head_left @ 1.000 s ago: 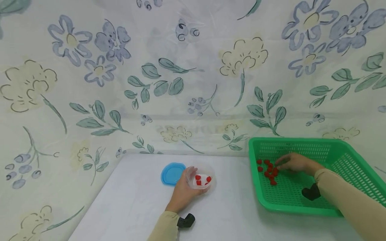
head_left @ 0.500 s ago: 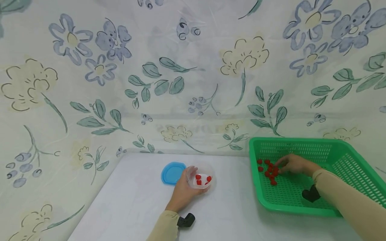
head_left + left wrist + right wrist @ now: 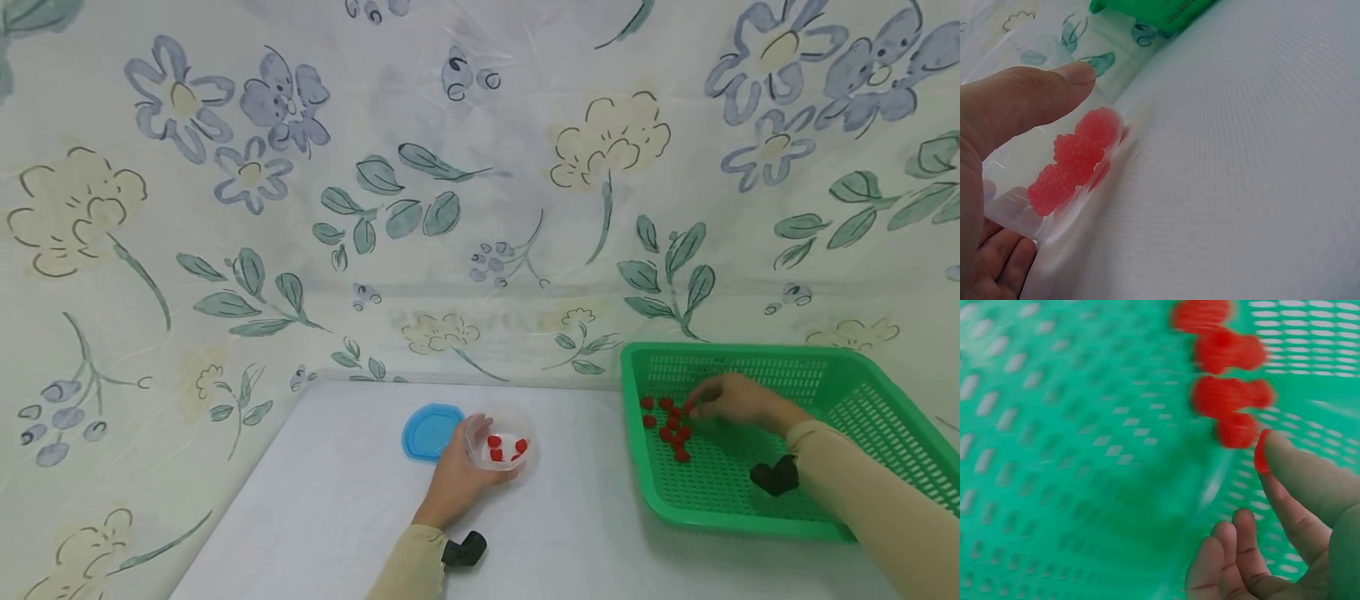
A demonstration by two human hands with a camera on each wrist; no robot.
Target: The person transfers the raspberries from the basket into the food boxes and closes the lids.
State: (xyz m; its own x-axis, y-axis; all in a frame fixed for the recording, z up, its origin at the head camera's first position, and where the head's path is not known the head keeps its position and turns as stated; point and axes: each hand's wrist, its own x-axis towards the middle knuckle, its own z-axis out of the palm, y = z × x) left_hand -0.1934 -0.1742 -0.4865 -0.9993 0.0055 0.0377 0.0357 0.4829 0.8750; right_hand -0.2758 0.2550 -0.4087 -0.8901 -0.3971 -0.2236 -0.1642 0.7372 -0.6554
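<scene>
My left hand grips a clear plastic tub, tilted with its mouth toward me. Several red raspberries lie inside it; in the left wrist view the thumb rests along the tub's side. Over the green basket, my right hand pinches one raspberry between thumb and index finger. Its other fingers are loosely curled, as the right wrist view shows. Close to its fingertips, more raspberries lie clustered on the left part of the basket floor, blurred in the right wrist view.
A blue lid lies on the white tabletop, just left of the tub. The basket's raised perforated walls surround the right hand. Behind the table hangs a flowered sheet.
My right hand has closed thumb and finger on a raspberry and drawn it slightly up, away from the cluster. The left hand and the tub stay in place.
</scene>
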